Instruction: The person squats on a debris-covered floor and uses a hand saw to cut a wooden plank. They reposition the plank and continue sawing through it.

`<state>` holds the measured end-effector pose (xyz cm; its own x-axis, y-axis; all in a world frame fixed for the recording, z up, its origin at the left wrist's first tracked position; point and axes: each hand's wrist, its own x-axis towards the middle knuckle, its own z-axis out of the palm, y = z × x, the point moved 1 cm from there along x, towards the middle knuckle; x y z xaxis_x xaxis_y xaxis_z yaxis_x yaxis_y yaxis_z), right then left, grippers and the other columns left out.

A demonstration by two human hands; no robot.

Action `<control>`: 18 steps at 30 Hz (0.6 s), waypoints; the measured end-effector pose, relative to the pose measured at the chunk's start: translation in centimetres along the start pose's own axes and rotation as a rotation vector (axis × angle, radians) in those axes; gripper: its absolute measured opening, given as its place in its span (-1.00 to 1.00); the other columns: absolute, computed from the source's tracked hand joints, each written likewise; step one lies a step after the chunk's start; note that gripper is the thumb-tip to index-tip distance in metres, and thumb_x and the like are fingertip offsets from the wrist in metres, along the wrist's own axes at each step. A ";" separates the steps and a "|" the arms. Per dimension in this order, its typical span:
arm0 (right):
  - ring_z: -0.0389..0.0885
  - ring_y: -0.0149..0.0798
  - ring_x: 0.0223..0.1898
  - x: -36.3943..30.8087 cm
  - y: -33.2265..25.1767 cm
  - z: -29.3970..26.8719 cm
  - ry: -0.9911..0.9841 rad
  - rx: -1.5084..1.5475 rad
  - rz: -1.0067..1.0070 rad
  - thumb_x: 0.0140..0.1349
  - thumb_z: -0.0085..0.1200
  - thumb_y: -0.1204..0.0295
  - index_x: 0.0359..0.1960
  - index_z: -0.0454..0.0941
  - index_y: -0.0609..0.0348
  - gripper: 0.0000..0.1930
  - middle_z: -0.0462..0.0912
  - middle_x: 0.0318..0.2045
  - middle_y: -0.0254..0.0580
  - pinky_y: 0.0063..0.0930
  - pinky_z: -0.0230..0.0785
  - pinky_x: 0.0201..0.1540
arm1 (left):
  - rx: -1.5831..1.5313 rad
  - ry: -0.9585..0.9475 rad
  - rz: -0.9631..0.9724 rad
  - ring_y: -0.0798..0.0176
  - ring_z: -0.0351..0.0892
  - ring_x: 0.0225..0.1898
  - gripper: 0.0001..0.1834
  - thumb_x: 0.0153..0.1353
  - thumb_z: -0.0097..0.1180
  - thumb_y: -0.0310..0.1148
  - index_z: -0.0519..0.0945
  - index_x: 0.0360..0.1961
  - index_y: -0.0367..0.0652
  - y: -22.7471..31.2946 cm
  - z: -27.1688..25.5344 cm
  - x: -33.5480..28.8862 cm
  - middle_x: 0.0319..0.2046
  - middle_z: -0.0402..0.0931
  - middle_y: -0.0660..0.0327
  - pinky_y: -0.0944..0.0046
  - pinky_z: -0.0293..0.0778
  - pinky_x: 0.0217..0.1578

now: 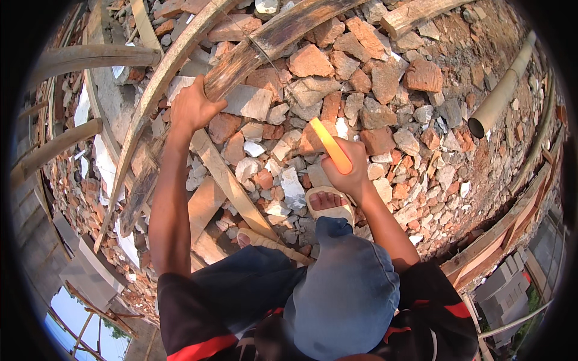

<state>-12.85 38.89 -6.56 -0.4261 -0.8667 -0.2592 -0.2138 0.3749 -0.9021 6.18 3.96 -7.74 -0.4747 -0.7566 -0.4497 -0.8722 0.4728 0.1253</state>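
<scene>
My left hand (195,108) is closed on a weathered wooden beam (262,51), which slants up to the right over the rubble. Its thumb lies across the beam's near edge. My right hand (348,161) is wrapped round a smooth yellow-orange handle (329,142) that sticks up and to the left of the fist. What tool the handle belongs to does not show. A thin dark line, perhaps a wire, crosses the beam. Under the left hand a pale flat board (245,101) rests on the stones.
Broken bricks and concrete (307,60) cover the ground. A long curved timber (150,99) runs along the left, with round poles (99,57) beyond it. At the right lies a hollow pipe or bamboo (503,87). My sandalled foot (330,203) stands among the stones beside a plank (235,186).
</scene>
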 end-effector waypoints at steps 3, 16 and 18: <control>0.68 -0.23 -0.62 -1.4 -0.2 -0.9 -0.008 0.070 0.078 -0.07 0.07 0.53 -0.44 0.61 0.36 -0.83 0.56 -0.68 -0.06 -0.44 0.47 -0.48 | -0.052 0.053 0.058 -0.33 0.68 -0.23 -0.28 -0.18 0.33 -0.04 0.55 -0.02 -0.33 -0.3 0.5 -0.3 -0.34 0.67 -0.26 -0.17 0.52 -0.15; 0.37 -0.48 -0.58 6.4 -0.3 0.7 0.029 0.125 -0.063 0.14 0.06 0.53 -0.48 0.51 0.31 -0.90 0.46 -0.64 -0.36 -0.47 0.22 -0.49 | -0.062 0.168 0.183 -0.32 0.70 -0.21 -0.27 -0.09 0.39 0.08 0.48 -0.09 -0.32 -0.4 1.2 -0.5 -0.34 0.70 -0.19 -0.15 0.59 -0.11; 0.35 -0.51 -0.64 6.9 1.5 1.1 0.035 0.231 -0.071 0.17 0.05 0.53 -0.51 0.47 0.27 -0.89 0.43 -0.67 -0.39 -0.50 0.18 -0.56 | -0.102 0.150 0.231 -0.27 0.57 0.07 -0.19 -0.04 0.41 0.04 0.42 0.13 -0.26 -2.1 0.8 -1.0 0.01 0.56 -0.19 -0.14 0.49 0.05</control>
<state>-15.19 33.10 -10.06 -0.4484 -0.8748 -0.1837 -0.0395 0.2247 -0.9736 8.58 4.06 -8.25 -0.6674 -0.6963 -0.2641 -0.7429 0.5981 0.3006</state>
